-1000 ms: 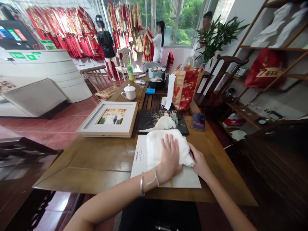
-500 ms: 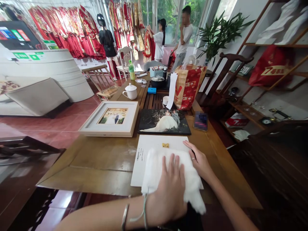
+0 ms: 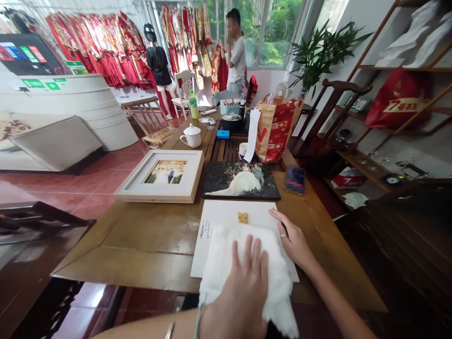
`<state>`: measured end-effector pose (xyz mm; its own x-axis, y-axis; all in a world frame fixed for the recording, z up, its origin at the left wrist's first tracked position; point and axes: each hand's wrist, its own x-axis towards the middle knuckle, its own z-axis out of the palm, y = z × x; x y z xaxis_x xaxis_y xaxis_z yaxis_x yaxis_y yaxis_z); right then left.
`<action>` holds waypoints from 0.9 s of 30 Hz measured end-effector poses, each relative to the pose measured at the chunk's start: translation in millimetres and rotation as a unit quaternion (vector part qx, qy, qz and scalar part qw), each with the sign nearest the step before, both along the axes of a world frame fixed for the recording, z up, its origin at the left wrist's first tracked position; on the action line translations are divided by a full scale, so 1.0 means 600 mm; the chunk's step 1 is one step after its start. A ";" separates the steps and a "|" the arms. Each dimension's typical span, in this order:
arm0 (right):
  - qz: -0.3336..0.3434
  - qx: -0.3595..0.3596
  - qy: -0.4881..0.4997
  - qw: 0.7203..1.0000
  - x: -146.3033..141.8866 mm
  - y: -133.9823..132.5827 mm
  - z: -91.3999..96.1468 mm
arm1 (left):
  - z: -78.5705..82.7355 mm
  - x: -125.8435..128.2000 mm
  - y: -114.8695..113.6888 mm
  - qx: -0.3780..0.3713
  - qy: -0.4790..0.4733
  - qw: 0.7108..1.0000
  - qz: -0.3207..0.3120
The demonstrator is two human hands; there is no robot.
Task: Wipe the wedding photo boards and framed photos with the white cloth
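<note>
White board (image 3: pixel 219 214): lies on the wooden surface (image 3: pixel 141 240), just nearer than the dark photo panel (image 3: pixel 240 181); a barcode and fine print run along its left side, too small to read.
Brown tab (image 3: pixel 242 217): on the board, near its far edge.
White cloth (image 3: pixel 219 256): covers the board's near middle, hiding it, and hangs past the near edge.
Left hand (image 3: pixel 243 282): flat on the cloth, grip unclosed, fingers apart; its bracelet (image 3: pixel 170 331) is cut off below.
Right hand (image 3: pixel 294 242): at the board's right edge; cannot tell whether its grip clamps it.
Red bag (image 3: pixel 399 99): "7号" legible, later characters unclear.
Paper bag (image 3: pixel 278 132): "W" shows, partly behind a white slip (image 3: pixel 252 136).
Dark item (image 3: pixel 295 179): pixelated, unidentifiable.
</note>
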<state>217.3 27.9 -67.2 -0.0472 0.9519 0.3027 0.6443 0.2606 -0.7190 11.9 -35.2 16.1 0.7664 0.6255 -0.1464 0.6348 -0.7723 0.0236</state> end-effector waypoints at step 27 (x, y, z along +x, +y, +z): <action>-0.001 -0.014 0.013 1.000 -0.006 -0.005 0.005 | 0.009 -0.110 0.022 -0.105 0.018 0.981 0.161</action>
